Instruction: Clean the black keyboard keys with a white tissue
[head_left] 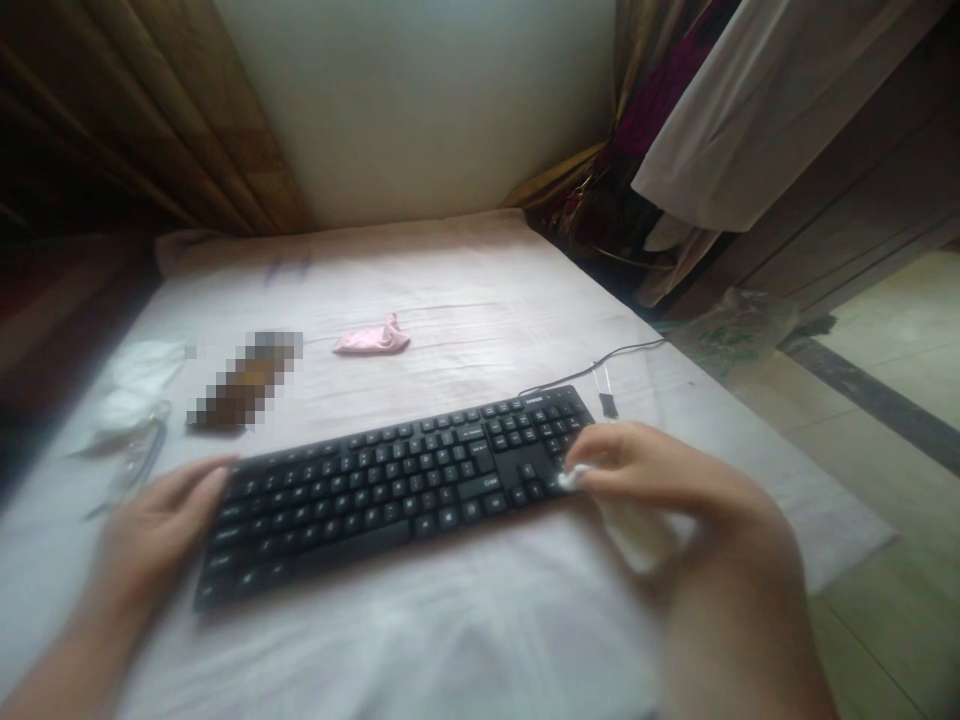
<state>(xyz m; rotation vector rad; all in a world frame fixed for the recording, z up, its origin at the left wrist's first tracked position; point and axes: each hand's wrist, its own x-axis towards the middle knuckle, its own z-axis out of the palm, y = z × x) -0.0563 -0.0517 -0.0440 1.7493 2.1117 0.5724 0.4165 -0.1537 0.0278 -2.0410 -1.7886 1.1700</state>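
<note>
A black keyboard (397, 485) lies across a table covered with a white cloth (465, 300). My left hand (161, 525) rests flat against the keyboard's left end, fingers stretched out. My right hand (660, 480) is at the keyboard's right end over the number pad, fingers pinched on a small white wipe (574, 477) pressed to the keys. The keyboard's black cable (600, 362) runs off the right edge of the table.
A crumpled pink cloth (373, 339) lies behind the keyboard. A brown object (244, 382), blurred out, sits at the left, with white wrappers and clear plastic (135, 400) beside it. Curtains hang behind; the table's right edge drops to a tiled floor (885, 420).
</note>
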